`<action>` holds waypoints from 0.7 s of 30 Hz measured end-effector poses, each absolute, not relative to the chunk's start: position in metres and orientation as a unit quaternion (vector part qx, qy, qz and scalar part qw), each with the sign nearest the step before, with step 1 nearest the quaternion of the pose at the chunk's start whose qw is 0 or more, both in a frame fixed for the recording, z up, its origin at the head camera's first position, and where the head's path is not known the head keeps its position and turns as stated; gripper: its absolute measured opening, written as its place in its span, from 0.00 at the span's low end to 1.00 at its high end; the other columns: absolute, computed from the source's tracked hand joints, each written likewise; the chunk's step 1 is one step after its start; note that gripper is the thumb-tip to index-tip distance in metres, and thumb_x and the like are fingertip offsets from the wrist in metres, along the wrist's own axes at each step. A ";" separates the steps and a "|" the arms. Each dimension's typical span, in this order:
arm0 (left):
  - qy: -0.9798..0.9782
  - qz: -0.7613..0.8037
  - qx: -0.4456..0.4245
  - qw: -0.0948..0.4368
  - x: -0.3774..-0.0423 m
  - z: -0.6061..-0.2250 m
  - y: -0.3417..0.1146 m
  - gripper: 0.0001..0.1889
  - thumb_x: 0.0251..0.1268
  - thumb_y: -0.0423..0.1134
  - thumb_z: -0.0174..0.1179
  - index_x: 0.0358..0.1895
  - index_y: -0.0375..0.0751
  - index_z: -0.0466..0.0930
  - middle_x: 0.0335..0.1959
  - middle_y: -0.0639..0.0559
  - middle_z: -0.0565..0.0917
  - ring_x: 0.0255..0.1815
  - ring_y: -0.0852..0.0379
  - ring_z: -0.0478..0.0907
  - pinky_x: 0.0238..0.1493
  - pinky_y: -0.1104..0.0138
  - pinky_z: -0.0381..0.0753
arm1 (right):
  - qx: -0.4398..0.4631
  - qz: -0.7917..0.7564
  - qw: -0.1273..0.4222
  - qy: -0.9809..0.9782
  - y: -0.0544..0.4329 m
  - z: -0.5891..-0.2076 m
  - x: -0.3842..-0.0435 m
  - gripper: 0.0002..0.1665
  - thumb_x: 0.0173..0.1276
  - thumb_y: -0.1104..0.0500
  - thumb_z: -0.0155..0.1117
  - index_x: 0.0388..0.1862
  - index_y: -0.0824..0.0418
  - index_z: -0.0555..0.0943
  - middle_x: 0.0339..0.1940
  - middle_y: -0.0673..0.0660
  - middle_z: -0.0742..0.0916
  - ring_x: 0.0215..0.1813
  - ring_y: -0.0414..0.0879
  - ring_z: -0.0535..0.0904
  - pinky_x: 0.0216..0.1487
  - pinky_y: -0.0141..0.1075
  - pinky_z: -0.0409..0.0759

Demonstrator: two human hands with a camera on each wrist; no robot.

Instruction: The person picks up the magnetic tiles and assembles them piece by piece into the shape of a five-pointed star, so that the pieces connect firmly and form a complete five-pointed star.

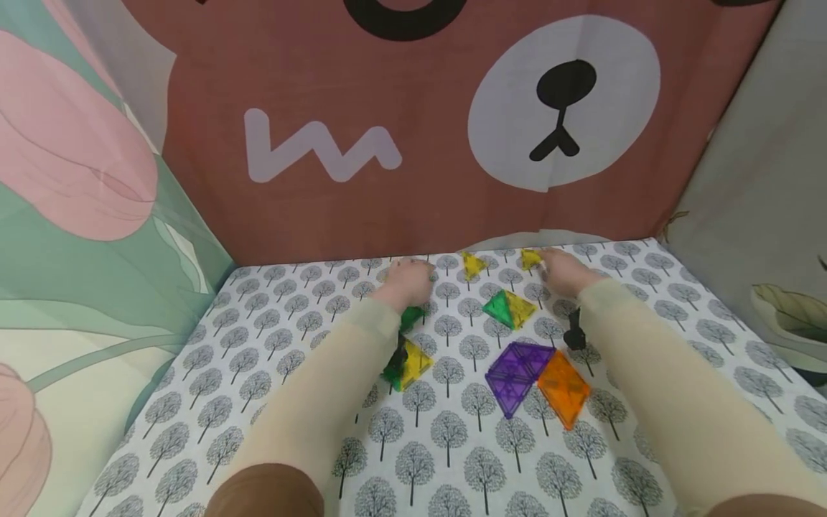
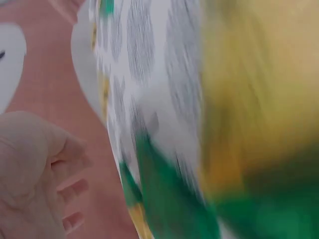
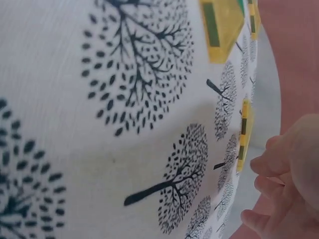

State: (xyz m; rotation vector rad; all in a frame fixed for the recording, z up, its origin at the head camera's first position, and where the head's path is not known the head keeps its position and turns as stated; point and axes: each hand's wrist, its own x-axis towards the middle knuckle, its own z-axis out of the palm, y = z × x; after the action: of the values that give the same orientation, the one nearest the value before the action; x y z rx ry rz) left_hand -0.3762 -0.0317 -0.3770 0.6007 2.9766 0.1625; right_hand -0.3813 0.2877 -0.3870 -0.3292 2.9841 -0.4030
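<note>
My left hand (image 1: 410, 281) rests on the tree-print tablecloth (image 1: 452, 438) near its far edge. Its fingers (image 2: 70, 199) are loosely curled and hold nothing. A green tile (image 1: 411, 316) lies just under that wrist, and a green-and-yellow tile pair (image 1: 407, 365) lies nearer me. My right hand (image 1: 561, 273) lies at the far edge beside a small yellow triangle tile (image 1: 531, 258). Its fingers (image 3: 269, 169) curl close to that tile's edge (image 3: 244, 134) without gripping it. A second yellow triangle (image 1: 474, 264) lies between the hands.
A green and yellow tile pair (image 1: 510, 309) lies mid-table, with a purple tile (image 1: 517, 370) joined to an orange one (image 1: 564, 388) nearer me. A bear-face cloth wall (image 1: 400, 158) stands behind the table, and flower-print panels (image 1: 77, 215) close the left side.
</note>
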 end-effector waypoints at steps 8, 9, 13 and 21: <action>0.963 0.060 0.247 0.092 -0.360 -0.378 0.019 0.27 0.79 0.38 0.40 0.78 0.52 0.57 0.78 0.56 0.58 0.78 0.48 0.47 0.77 0.50 0.40 | -0.119 -0.144 0.081 0.979 0.281 -0.387 -0.380 0.28 0.76 0.68 0.40 0.73 0.73 0.59 0.72 0.76 0.63 0.73 0.72 0.54 0.73 0.62 0.50; 0.963 0.058 0.247 0.093 -0.359 -0.378 0.023 0.27 0.79 0.38 0.38 0.78 0.52 0.57 0.78 0.56 0.58 0.78 0.48 0.47 0.77 0.50 0.40 | -0.119 -0.146 0.085 0.978 0.279 -0.388 -0.382 0.28 0.75 0.69 0.39 0.73 0.73 0.59 0.71 0.76 0.64 0.73 0.72 0.55 0.73 0.62 0.51; 0.963 0.061 0.247 0.092 -0.354 -0.381 0.031 0.27 0.79 0.37 0.38 0.79 0.52 0.55 0.78 0.55 0.58 0.78 0.48 0.48 0.77 0.52 0.39 | -0.119 -0.141 0.094 0.978 0.272 -0.391 -0.385 0.31 0.73 0.69 0.40 0.75 0.70 0.59 0.72 0.73 0.65 0.73 0.71 0.56 0.73 0.61 0.51; 0.966 0.035 0.238 0.094 -0.356 -0.383 0.034 0.28 0.79 0.38 0.39 0.79 0.53 0.54 0.78 0.52 0.57 0.78 0.48 0.48 0.77 0.51 0.43 | -0.125 -0.089 0.076 0.985 0.259 -0.392 -0.378 0.26 0.77 0.65 0.43 0.71 0.68 0.67 0.68 0.76 0.67 0.71 0.72 0.57 0.69 0.65 0.56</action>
State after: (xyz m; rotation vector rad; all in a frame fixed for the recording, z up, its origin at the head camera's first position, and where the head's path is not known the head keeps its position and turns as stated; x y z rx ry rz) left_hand -0.3557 0.0342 -0.3833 0.7071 2.8648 0.1051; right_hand -0.3782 0.2594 -0.3915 -0.3749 2.9533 -0.2673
